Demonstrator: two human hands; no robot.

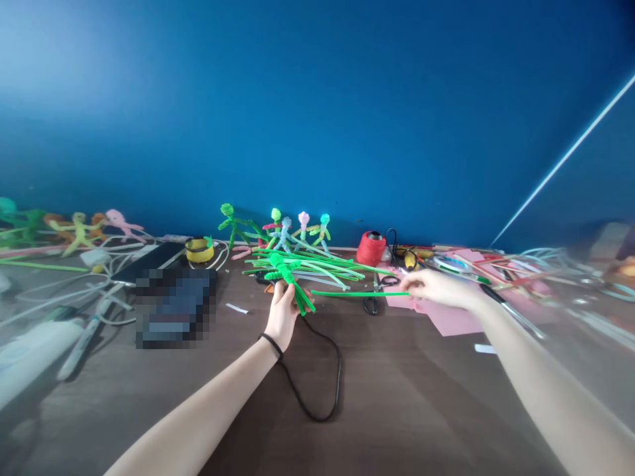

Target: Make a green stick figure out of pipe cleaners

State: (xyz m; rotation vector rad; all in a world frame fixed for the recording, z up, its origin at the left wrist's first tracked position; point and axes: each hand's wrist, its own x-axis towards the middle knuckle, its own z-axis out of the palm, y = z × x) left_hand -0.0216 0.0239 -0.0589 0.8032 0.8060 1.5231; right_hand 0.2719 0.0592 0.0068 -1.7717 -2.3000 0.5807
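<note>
My left hand [282, 311] is closed around a bright green pipe cleaner figure [284, 268], whose wound body rises above the fingers and whose loose legs stick out to the lower right. My right hand [430, 287] pinches the right end of a straight green pipe cleaner [360, 293], which stretches leftward toward the figure. Whether its left end touches the figure I cannot tell. Behind the left hand lies a pile of green and pale pipe cleaners [337, 266]. Scissors [389, 281] lie behind the held pipe cleaner, partly hidden.
Finished pipe cleaner figures [285, 233] stand along the blue wall. A red thread spool [371, 248] and pink paper [449, 320] are at the right. A blurred-out phone [181, 307], yellow tape roll [199, 250] and white cables are at the left. A black cord [339, 370] loops in front.
</note>
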